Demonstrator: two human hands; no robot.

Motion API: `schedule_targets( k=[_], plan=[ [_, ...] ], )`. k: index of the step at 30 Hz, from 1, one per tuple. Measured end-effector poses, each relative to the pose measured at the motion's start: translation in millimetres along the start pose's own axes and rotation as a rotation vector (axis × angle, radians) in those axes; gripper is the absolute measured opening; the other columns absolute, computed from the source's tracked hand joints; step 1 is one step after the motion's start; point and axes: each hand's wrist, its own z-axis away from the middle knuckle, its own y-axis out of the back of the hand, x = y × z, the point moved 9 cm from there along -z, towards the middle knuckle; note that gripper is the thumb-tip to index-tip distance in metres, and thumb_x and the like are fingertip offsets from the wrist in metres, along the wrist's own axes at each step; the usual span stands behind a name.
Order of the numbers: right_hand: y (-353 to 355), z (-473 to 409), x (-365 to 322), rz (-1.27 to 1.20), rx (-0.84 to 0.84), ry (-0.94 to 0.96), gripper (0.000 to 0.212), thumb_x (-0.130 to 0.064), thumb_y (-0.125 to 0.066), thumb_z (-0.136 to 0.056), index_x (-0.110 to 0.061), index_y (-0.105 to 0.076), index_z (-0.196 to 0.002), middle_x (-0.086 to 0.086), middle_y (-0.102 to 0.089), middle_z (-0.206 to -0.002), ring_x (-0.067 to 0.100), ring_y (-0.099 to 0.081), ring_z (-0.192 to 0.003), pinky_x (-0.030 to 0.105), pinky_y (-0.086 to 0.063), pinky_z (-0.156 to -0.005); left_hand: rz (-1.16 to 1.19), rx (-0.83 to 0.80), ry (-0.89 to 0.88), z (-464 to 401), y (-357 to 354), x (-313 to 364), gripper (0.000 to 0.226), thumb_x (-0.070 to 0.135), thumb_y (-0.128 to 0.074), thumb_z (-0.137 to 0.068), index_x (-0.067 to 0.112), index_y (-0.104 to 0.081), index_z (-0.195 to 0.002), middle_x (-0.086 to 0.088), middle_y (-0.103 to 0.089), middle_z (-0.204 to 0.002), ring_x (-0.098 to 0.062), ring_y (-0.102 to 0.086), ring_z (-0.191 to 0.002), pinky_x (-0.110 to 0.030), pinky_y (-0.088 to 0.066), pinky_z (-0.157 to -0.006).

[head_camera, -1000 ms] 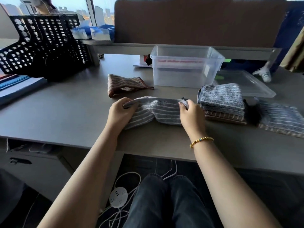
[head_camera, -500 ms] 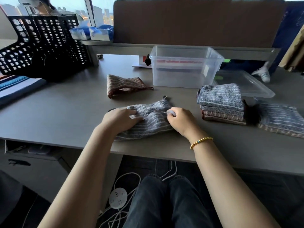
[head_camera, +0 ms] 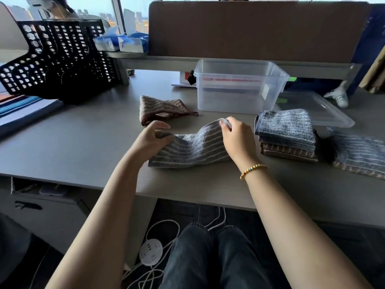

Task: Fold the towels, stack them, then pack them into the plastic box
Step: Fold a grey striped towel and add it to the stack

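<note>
A grey striped towel (head_camera: 193, 150) lies folded on the desk in front of me. My left hand (head_camera: 152, 138) grips its left far corner. My right hand (head_camera: 236, 135) pinches its right far corner and holds that corner raised. To the right stands a stack of folded towels (head_camera: 286, 135), grey ones on top of brown. A brown striped towel (head_camera: 161, 108) lies crumpled behind my left hand. Another grey striped towel (head_camera: 360, 155) lies flat at the far right. The clear plastic box (head_camera: 239, 86) stands open behind the towels.
The box's clear lid (head_camera: 318, 110) lies right of the box. A black perforated file rack (head_camera: 60, 61) stands at the back left beside stacked papers (head_camera: 23, 110). A brown partition (head_camera: 250, 30) closes the desk's far side. A person sits beyond the rack.
The towel was held stretched above the desk, then laid down and pressed. Now both hands have taken its far corners, and the right one lifts its corner.
</note>
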Motion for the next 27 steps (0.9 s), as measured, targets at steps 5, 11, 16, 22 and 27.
schedule_targets(
  k=[5, 11, 16, 22, 27],
  plan=[
    [-37.4, -10.9, 27.7, 0.094, -0.218, -0.152, 0.02, -0.014, -0.044, -0.096, -0.002, -0.059, -0.09, 0.023, -0.066, -0.103, 0.04, -0.06, -0.099, 0.035, -0.042, -0.07, -0.32, 0.3, 0.059, -11.4, 21.7, -14.5, 0.02, 0.017, -0.057, -0.089, 0.009, -0.068, -0.103, -0.011, -0.068, -0.11, -0.027, -0.059, -0.105, -0.028, -0.043, -0.086],
    [-44.5, -12.4, 28.3, 0.258, -0.243, -0.107, 0.019, -0.006, -0.044, -0.094, -0.002, -0.058, -0.105, 0.021, -0.064, -0.11, 0.037, -0.062, -0.101, 0.034, -0.047, -0.075, -0.496, 0.236, 0.089, -19.8, 13.7, -17.1, 0.022, 0.019, -0.053, -0.09, 0.015, -0.07, -0.103, -0.013, -0.067, -0.11, -0.032, -0.058, -0.105, -0.032, -0.046, -0.085],
    [-21.2, -26.2, 15.0, 0.165, -0.096, -0.084, 0.022, -0.017, -0.044, -0.095, -0.007, -0.064, -0.096, 0.019, -0.069, -0.095, 0.037, -0.063, -0.091, 0.027, -0.035, -0.064, -0.356, 0.411, 0.028, -23.7, 33.5, 1.4, 0.022, 0.024, -0.053, -0.089, 0.019, -0.07, -0.101, -0.01, -0.069, -0.107, -0.031, -0.06, -0.102, -0.034, -0.048, -0.084],
    [-52.2, -37.5, 35.0, 0.176, -0.32, -0.216, 0.027, -0.016, -0.042, -0.094, -0.004, -0.065, -0.101, 0.022, -0.066, -0.11, 0.039, -0.06, -0.104, 0.035, -0.047, -0.082, -0.574, 0.175, 0.151, -41.6, 6.6, -19.6, 0.023, 0.024, -0.049, -0.089, 0.021, -0.068, -0.102, -0.013, -0.065, -0.113, -0.036, -0.058, -0.104, -0.036, -0.046, -0.084],
    [-57.8, -36.8, 40.8, 0.211, -0.281, -0.193, 0.019, -0.008, -0.044, -0.092, -0.004, -0.06, -0.102, 0.022, -0.065, -0.108, 0.039, -0.061, -0.102, 0.035, -0.047, -0.079, -0.604, 0.185, 0.116, -46.9, 6.5, -23.4, 0.024, 0.024, -0.048, -0.091, 0.022, -0.065, -0.107, -0.014, -0.064, -0.115, -0.037, -0.058, -0.105, -0.036, -0.046, -0.084]
  ],
)
